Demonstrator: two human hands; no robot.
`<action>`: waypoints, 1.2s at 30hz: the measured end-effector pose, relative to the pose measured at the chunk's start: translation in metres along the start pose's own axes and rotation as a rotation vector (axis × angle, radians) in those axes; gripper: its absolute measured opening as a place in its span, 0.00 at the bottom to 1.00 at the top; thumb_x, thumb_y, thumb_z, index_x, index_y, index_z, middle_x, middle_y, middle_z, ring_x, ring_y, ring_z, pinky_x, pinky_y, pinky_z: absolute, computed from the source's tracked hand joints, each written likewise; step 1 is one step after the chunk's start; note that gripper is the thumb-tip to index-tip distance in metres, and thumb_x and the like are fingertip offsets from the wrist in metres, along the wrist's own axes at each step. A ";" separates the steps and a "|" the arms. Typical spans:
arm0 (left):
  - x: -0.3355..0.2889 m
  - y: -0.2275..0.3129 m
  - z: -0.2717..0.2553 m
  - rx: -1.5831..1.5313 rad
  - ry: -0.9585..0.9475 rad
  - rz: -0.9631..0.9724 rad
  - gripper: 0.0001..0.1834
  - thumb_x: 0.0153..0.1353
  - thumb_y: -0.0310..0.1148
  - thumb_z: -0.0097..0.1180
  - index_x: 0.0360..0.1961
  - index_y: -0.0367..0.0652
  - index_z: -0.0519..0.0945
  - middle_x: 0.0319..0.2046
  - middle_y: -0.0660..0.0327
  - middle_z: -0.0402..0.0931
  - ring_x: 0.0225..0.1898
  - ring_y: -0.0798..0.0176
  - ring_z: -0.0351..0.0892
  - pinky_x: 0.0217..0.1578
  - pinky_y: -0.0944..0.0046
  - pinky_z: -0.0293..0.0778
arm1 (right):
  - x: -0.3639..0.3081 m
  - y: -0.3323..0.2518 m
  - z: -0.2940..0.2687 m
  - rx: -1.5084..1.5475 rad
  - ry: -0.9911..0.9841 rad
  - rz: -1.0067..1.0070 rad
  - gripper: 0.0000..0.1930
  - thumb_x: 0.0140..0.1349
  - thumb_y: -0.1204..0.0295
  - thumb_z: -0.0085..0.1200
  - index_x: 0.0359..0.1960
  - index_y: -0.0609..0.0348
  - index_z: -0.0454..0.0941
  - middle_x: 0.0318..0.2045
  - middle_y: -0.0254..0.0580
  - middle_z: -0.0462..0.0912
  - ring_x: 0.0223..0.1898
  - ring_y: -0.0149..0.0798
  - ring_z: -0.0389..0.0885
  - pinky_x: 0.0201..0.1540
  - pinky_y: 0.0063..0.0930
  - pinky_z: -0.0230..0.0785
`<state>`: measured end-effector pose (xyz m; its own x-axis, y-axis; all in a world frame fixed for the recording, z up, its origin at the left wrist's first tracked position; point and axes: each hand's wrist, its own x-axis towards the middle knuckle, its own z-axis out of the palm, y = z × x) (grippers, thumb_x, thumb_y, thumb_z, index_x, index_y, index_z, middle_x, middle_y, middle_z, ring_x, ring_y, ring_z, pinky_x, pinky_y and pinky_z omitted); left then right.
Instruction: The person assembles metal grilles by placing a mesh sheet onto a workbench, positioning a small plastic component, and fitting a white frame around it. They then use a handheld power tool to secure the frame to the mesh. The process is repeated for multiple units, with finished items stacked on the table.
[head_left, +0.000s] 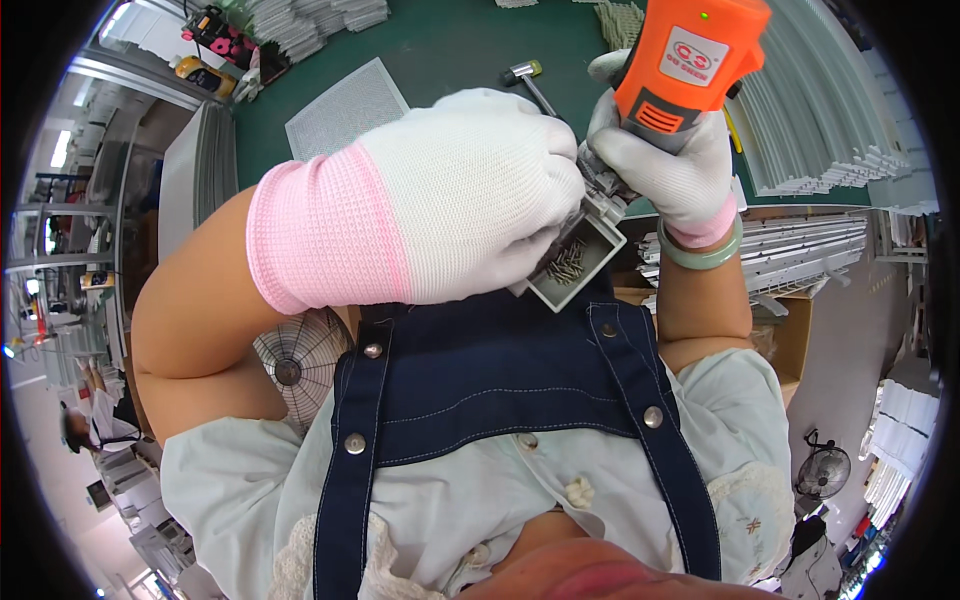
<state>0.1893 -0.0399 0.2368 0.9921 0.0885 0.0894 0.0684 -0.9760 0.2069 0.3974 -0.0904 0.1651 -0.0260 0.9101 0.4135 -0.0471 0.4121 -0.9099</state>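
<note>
My right hand point(680, 165), in a white glove with a pink cuff, is wrapped round the grey lower part of an orange electric screwdriver point(690, 60). A small green light glows on the tool. My left hand point(480, 190), gloved the same way, is closed close to my chest. Its fingertips are hidden, and so is what they hold. Just past its knuckles a small metal piece point(603, 195) shows between the two hands. Below that piece, in front of my apron, a small grey box point(592, 274) contains several loose screws point(567, 263). The left hand covers part of this box.
On the green table point(450, 50) lie a hammer point(540, 92) and a perforated light sheet point(345, 112). Long metal strips point(825, 110) are stacked at the right. A yellow bottle point(205, 76) stands far left. A fan point(290, 368) is behind my left arm; a person point(98, 415) is in the background.
</note>
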 end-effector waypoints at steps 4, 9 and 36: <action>-0.001 0.002 0.000 0.256 0.051 -0.035 0.06 0.43 0.29 0.63 0.24 0.44 0.78 0.30 0.61 0.73 0.40 0.54 0.75 0.43 0.57 0.73 | 0.002 0.007 -0.007 -0.186 0.074 -0.052 0.20 0.51 0.81 0.64 0.47 0.63 0.74 0.26 0.32 0.81 0.24 0.23 0.78 0.28 0.19 0.72; 0.008 0.007 0.002 0.274 -0.118 -0.107 0.02 0.44 0.30 0.60 0.19 0.45 0.80 0.27 0.62 0.75 0.37 0.56 0.77 0.40 0.59 0.74 | -0.002 0.005 0.001 -0.189 0.077 0.000 0.18 0.50 0.79 0.65 0.43 0.61 0.74 0.24 0.32 0.80 0.23 0.23 0.78 0.28 0.21 0.72; 0.000 0.021 0.030 -0.194 -0.018 -0.225 0.05 0.43 0.23 0.61 0.21 0.39 0.76 0.29 0.54 0.76 0.33 0.47 0.77 0.35 0.54 0.73 | -0.027 0.028 0.008 -0.229 0.034 0.162 0.21 0.48 0.72 0.65 0.44 0.62 0.74 0.24 0.32 0.80 0.25 0.24 0.77 0.32 0.22 0.72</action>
<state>0.1935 -0.0661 0.2119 0.9561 0.2930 0.0032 0.2671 -0.8757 0.4022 0.3885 -0.1033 0.1289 0.0190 0.9641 0.2647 0.1818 0.2570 -0.9492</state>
